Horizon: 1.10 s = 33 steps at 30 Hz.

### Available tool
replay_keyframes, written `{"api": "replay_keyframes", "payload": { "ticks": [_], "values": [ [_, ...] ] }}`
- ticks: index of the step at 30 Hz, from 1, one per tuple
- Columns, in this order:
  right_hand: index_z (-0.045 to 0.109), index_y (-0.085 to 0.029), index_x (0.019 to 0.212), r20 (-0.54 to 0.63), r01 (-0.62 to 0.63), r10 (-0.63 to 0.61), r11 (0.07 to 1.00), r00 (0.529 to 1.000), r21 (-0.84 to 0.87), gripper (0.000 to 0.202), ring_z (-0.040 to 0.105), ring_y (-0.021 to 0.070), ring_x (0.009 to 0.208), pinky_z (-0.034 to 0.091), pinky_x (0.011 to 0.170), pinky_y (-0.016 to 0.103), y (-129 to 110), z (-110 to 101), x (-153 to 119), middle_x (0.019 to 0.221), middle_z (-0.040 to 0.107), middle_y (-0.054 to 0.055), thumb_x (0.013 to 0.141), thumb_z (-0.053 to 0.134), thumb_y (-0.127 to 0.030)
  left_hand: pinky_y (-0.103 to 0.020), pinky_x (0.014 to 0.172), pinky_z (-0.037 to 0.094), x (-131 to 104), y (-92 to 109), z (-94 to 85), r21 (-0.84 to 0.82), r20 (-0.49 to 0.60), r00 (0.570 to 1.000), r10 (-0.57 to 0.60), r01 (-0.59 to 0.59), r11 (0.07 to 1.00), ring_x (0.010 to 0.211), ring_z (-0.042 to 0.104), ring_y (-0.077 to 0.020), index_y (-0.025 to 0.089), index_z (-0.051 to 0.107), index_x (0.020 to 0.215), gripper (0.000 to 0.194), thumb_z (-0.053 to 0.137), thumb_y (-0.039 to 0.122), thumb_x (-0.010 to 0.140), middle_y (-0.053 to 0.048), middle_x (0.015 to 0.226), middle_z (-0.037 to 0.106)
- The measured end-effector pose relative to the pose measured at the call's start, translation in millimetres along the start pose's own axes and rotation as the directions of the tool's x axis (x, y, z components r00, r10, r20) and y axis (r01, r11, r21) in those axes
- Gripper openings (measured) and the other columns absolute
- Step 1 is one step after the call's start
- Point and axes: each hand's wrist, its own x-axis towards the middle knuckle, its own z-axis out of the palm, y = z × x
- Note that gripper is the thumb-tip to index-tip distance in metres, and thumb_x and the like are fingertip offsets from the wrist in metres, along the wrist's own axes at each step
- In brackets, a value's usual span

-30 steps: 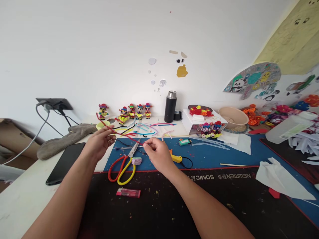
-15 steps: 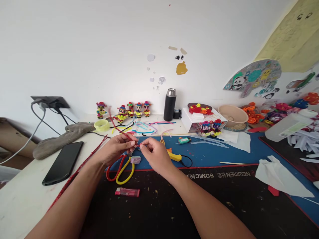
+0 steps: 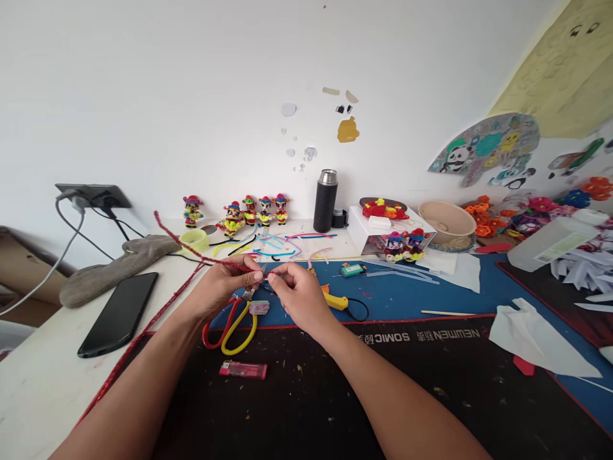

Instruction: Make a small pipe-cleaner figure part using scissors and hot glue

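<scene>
My left hand [image 3: 228,283] pinches a red pipe cleaner [image 3: 178,241], whose free end sticks out up and to the left. Fingertip to fingertip with it, my right hand [image 3: 297,291] is closed on the pipe cleaner's other end; the bit between the fingers is too small to make out. Below the hands lie scissors [image 3: 238,338] with one red and one yellow handle. A small purplish block [image 3: 259,308] rests by the handles. More red pipe cleaners [image 3: 138,337] run along the desk beside my left forearm.
A pink lighter [image 3: 243,370] lies on the black mat. Behind the hands are loose coloured pipe cleaners [image 3: 274,251], a yellow-handled tool [image 3: 336,301] and a black thermos [image 3: 325,203]. Several small figures [image 3: 233,218] line the wall. A phone [image 3: 118,314] is at left.
The pipe cleaner's free end has swung left and down, away from the figures. Both hands stay close together, nearly in place.
</scene>
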Motion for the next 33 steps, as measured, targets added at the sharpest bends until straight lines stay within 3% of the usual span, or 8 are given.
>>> {"api": "replay_keyframes", "payload": {
  "ticks": [5, 12, 24, 30, 33],
  "values": [
    [0.065, -0.021, 0.092, -0.007, 0.004, -0.003, 0.999, 1.000, 0.034, 0.023, 0.049, 0.0126, 0.046, 0.036, 0.047, 0.025, 2.0, 0.8, 0.8, 0.058, 0.054, -0.005, 0.094, 0.063, -0.044, -0.023, 0.062, 0.044, -0.3, 1.1, 1.1, -0.012, 0.013, 0.999, -0.030, 0.031, 0.999, 0.066, 0.055, -0.0130, 0.018, 0.075, 0.078, 0.027, 0.094, 0.036, 0.073, 0.001, 0.068, 0.065],
    [0.063, -0.022, 0.088, -0.022, 0.016, -0.016, 1.000, 1.000, 0.026, 0.021, 0.046, 0.0118, 0.045, 0.034, 0.046, 0.025, 0.1, 0.6, 0.6, 0.058, 0.054, -0.006, 0.093, 0.061, -0.042, -0.023, 0.057, 0.046, 1.3, -2.8, 0.3, -0.054, 0.004, 0.982, -0.188, 0.188, 0.981, 0.062, 0.059, -0.0138, 0.016, 0.078, 0.079, 0.039, 0.099, 0.046, 0.064, -0.002, 0.065, 0.069],
    [0.063, -0.021, 0.086, -0.015, 0.069, -0.071, 0.994, 0.997, -0.083, 0.015, 0.044, 0.0130, 0.053, 0.030, 0.051, 0.025, -4.1, 0.1, -1.1, 0.058, 0.050, -0.006, 0.091, 0.061, -0.035, -0.022, 0.057, 0.046, 0.1, 1.8, -3.5, -0.046, 0.019, 0.996, -0.087, 0.087, 0.995, 0.061, 0.057, -0.0128, 0.016, 0.080, 0.078, 0.034, 0.095, 0.045, 0.070, -0.002, 0.065, 0.068],
    [0.061, -0.021, 0.083, 0.013, 0.067, -0.066, 0.989, 0.998, -0.134, 0.014, 0.041, 0.0123, 0.052, 0.028, 0.051, 0.026, -6.7, -0.8, -2.8, 0.057, 0.046, -0.007, 0.092, 0.060, -0.032, -0.024, 0.057, 0.044, 0.4, 6.1, -2.0, 0.057, -0.001, 0.999, -0.048, 0.048, 0.997, 0.060, 0.054, -0.0136, 0.018, 0.077, 0.073, 0.032, 0.093, 0.045, 0.071, 0.000, 0.062, 0.065],
    [0.061, -0.021, 0.081, 0.093, 0.089, -0.071, 0.975, 0.993, -0.206, 0.014, 0.040, 0.0116, 0.051, 0.027, 0.051, 0.026, -10.7, -3.1, -5.4, 0.055, 0.045, -0.008, 0.092, 0.061, -0.031, -0.024, 0.059, 0.044, -0.7, 10.0, -3.5, 0.137, 0.000, 0.999, -0.042, 0.042, 0.990, 0.062, 0.053, -0.0135, 0.018, 0.078, 0.073, 0.029, 0.093, 0.042, 0.070, 0.001, 0.063, 0.065]
  ]
}}
